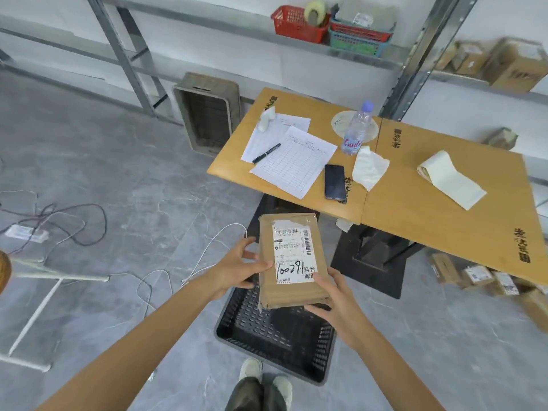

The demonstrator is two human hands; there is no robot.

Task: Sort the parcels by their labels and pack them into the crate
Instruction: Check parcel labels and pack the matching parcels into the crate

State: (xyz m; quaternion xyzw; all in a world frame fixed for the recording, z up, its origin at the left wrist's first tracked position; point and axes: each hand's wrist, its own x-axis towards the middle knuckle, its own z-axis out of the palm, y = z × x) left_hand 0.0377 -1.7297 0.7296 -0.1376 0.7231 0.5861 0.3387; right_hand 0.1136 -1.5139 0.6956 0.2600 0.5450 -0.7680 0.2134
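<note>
Over the black crate [249,318] on the floor, both hands are holding 1 parcel [292,292], label [292,253] facing up. L hand [237,268] is gripping the left long edge, thumb lying on top by the handwritten no., fingers curling under. R hand [332,304] is taking the near right corner, thumb pressing on the label's lower corner, other fingers going beneath & out of sight.

Parcel's long axis is running away from the person, near end sitting lowest. Crate is lying straight below the parcel, so the coming move is looking like a plain lowering, not a sideways reach. Both hands are sitting about equally close to the crate, R hand a bit nearer its middle. Crate's long axis is seeming to run roughly w/ the parcel's, though its far end is hiding behind the parcel.

Counts: 1 parcel in hand, 1 black crate, 1 grey crate [207,114] standing by the rack [127,54], 2 hands. More floor parcels [477,275] are lying under the table [415,209] at right — at least 3, too blurry to count exactly. Lying on the table: 2 sheets [296,170], 1 pen [266,153], 1 phone [335,181], 1 bottle [355,129].
</note>
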